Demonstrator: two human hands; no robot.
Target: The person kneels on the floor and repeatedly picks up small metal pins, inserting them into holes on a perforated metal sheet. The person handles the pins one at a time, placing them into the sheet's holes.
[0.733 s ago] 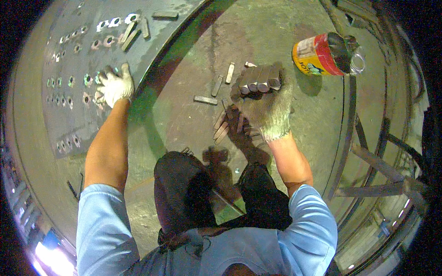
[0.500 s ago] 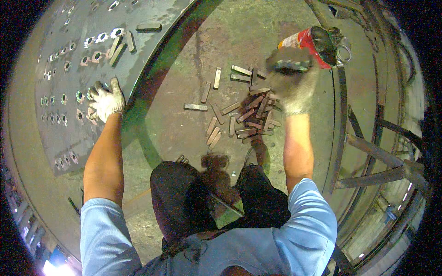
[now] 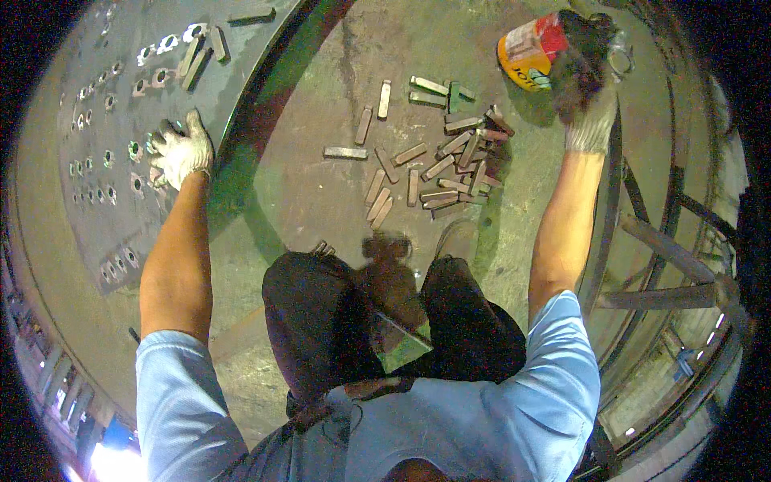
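At my far left lies a dark steel plate (image 3: pixel 165 225), pierced by rows of holes (image 3: pixel 138 185). My left hand (image 3: pixel 183 150), in a pale knit glove, rests on it just inside the plate's right edge, fingers spread. Farther up, toward the far end of that edge, lie four bars (image 3: pixel 197 70): three close together, one apart. Past the edge comes the floor (image 3: pixel 309 104), where short metal bars (image 3: pixel 345 153) lie scattered, then thicken into a loose heap (image 3: pixel 456 143) (some lie across others). Right of the heap is an orange-and-red tin (image 3: pixel 530 52). My right hand (image 3: pixel 590 104), also gloved, overlaps the tin's dark mouth in my view; it is blurred, so I cannot tell whether its fingers are closed or grip anything. Near the floor's right edge is a metal frame (image 3: pixel 662 245).
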